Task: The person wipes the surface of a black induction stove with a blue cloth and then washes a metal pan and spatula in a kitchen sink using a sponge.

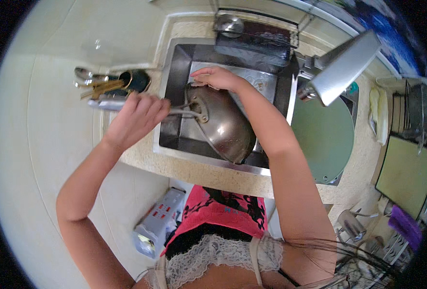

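Observation:
A metal wok [224, 126] is tilted on its side over the stainless steel sink basin [159, 126], its rounded outside facing the camera. My left hand [141, 113] is closed around the wok's long metal handle, left of the basin. At the wok's upper rim is my right hand [215, 77], with something thin and pale under its fingers that I cannot make out clearly. The fingertips reach over the far edge, and the inside of the wok is hidden.
Left of the sink lies a dark utensil holder [139, 80] with chopsticks and spoons. A black rack [256, 39] stands behind the basin. The broad metal faucet [343, 68] juts over a round green board [322, 137] at the right. A grey bin [159, 220] stands below the counter.

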`<state>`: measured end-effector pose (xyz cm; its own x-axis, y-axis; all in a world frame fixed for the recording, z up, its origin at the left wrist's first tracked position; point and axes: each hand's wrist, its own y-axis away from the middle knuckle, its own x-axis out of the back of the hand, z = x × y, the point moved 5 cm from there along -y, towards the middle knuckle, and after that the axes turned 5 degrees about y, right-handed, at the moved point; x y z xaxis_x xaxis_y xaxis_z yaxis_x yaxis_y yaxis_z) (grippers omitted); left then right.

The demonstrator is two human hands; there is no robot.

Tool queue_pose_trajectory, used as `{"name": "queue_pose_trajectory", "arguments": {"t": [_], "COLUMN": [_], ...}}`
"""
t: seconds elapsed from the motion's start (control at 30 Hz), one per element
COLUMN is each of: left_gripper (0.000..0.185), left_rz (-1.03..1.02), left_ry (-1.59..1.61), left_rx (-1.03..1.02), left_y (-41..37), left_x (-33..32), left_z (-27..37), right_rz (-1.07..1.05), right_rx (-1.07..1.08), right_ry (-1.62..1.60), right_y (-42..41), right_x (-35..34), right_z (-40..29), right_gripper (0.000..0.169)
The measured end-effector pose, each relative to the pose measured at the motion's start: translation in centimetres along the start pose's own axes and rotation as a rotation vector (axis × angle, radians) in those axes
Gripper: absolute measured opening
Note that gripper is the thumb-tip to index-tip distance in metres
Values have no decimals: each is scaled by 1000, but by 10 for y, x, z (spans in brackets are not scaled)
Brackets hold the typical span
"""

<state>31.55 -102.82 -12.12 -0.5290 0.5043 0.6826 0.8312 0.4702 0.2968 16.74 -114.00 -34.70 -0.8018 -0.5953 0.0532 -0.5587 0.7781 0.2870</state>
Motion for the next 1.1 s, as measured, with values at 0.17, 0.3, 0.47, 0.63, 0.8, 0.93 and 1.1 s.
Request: {"name": "queue_pose_trajectory", "arguments": {"t": [0.17, 0.3, 0.47, 0.63, 0.8, 0.93, 1.1], "left_gripper": [38, 35, 36, 29, 33, 32, 42], "left_rz": [-51, -35, 11, 68, -86, -137, -283], "left_ry": [62, 57, 10, -18, 166, 370, 756], "left_rx": [13, 11, -22, 2, 21, 61, 138], "left_y": [3, 8, -2, -7, -3, 5, -4], "left_x": [-10, -9, -6, -9, -26, -44, -67], "left_z": [0, -3, -8, -5, -9, -14, -4], "right_rz": [227, 243, 3, -109, 134, 897, 979], "right_rx": [-321, -345, 56, -400, -364, -148, -153], "right_ry": [66, -251, -37, -137, 204, 47, 235], "right_y": [40, 112, 56, -3, 109, 196, 217], "right_x": [27, -9, -7, 10, 37, 70, 100], "right_z": [145, 103, -20, 65, 176, 84, -7], "right_gripper": [40, 34, 29, 29, 26, 43, 49]}}
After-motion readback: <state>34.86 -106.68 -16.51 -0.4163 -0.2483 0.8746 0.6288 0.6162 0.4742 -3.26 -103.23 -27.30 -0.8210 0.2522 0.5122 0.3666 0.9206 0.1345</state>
